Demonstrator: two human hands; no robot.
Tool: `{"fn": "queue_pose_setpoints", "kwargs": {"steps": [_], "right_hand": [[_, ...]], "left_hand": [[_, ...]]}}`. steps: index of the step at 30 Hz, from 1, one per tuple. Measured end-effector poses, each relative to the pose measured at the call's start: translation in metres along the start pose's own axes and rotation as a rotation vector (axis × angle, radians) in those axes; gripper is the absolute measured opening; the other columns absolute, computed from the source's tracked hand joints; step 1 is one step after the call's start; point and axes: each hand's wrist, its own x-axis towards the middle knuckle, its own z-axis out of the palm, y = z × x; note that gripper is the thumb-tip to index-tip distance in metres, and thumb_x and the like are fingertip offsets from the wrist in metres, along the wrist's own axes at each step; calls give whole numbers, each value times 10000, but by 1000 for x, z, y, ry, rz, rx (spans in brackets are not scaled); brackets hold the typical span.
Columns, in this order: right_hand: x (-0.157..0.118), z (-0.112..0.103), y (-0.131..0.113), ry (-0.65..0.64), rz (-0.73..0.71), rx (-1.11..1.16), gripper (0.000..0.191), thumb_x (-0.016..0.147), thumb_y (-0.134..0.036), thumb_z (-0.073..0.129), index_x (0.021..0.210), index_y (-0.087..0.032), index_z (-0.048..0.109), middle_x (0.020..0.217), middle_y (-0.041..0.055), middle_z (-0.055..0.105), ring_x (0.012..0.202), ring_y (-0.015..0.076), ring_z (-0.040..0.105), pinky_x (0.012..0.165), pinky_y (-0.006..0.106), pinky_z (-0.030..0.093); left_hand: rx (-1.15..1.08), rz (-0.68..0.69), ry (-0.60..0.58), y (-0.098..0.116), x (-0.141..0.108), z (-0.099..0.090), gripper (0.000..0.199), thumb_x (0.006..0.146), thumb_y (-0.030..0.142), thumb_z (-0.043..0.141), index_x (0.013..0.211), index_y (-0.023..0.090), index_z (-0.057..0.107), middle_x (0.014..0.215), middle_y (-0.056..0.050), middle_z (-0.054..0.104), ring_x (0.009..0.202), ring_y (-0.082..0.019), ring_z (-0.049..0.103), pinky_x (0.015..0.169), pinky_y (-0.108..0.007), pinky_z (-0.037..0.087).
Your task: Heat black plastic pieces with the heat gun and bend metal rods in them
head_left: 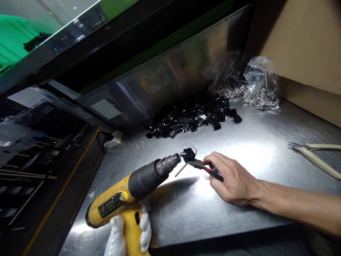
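My left hand (118, 233), in a white glove, is wrapped round the handle of a yellow heat gun (112, 206). The gun's dark metal nozzle points up and right. My bare right hand (231, 177) is closed on a pair of pliers (213, 173) with black and red handles. At the pliers' jaws is a small black block-shaped part (189, 155) with a silver pin on its left and a thin bent wire on top. The nozzle's mouth is close to that pin. A thin metal rod (181, 170) slants down from beside the jaws; whether it joins the part I cannot tell.
A pile of black parts (186, 121) lies along the back of the metal table (165, 220). Clear bags of metal pieces (263, 96) stand back right, beside cardboard (306, 42). Cream-handled pliers (309, 153) lie at right. Several small pins (137, 145) and a white socket box (114, 139) are at left.
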Motion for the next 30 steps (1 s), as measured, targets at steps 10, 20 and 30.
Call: {"fn": "queue_pose_setpoints", "kwargs": {"steps": [10, 20, 30], "right_hand": [[-1, 0, 1, -21, -2, -8, 359, 781, -102, 488, 1132, -174, 511, 917, 45, 534, 759, 201, 491, 648, 346, 419], [-2, 0, 2, -29, 15, -15, 353, 783, -96, 491, 1127, -174, 512, 916, 36, 527, 755, 194, 484, 658, 346, 409], [-2, 0, 1, -30, 15, -25, 335, 795, -102, 490, 1123, -165, 517, 913, 33, 521, 748, 190, 479, 655, 344, 405]], "left_hand": [[-34, -24, -4, -2, 0, -6, 595, 734, 760, 658, 934, 204, 581, 712, 19, 592, 434, -88, 504, 400, -203, 422], [-44, 1, -10, -3, -1, -4, 577, 756, 739, 656, 935, 192, 607, 713, 11, 589, 434, -88, 512, 399, -204, 428], [-43, -18, -42, -5, 0, -9, 594, 790, 760, 590, 928, 183, 622, 713, 10, 581, 443, -83, 506, 409, -200, 429]]}}
